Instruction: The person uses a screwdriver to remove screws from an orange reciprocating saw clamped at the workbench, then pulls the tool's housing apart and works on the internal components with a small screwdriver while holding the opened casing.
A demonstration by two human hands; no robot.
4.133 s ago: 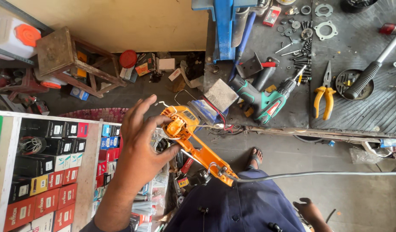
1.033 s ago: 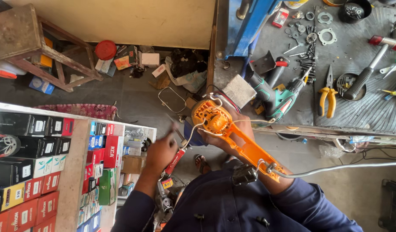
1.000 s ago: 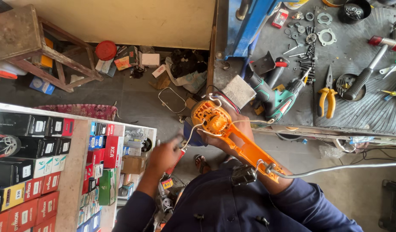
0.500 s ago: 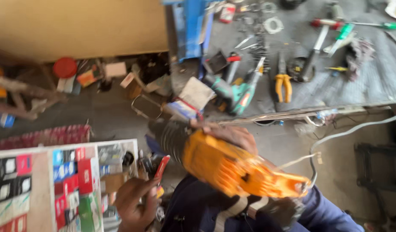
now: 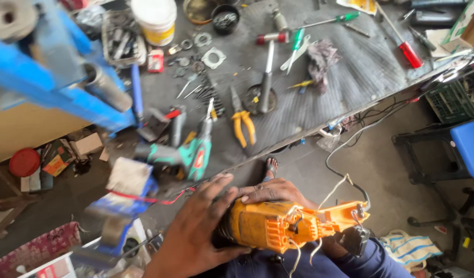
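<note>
An orange power tool body (image 5: 278, 226) with its casing open and loose white wires lies across my lap, and its grey cable (image 5: 350, 149) runs up toward the workbench. My left hand (image 5: 195, 234) reaches in from the lower left and wraps around the tool's dark front end. My right hand (image 5: 270, 191) lies over the top of the orange body, its fingers curled on it. The rear handle (image 5: 350, 216) sticks out to the right, with a dark part hanging below it.
The grey workbench (image 5: 350, 77) ahead carries yellow-handled pliers (image 5: 242, 126), a green cordless drill (image 5: 188, 154), a hammer (image 5: 267, 77), screwdrivers, washers and a white bucket (image 5: 154, 20). A blue vise (image 5: 51, 82) stands at the left. A blue stool (image 5: 468, 146) is at the right. My sandalled foot (image 5: 270, 166) rests on the floor.
My view has swung up from the shelf of boxes to the workbench. My left hand, which held a red-handled screwdriver, now grips the tool's front end. The tool sits lower and more level.
</note>
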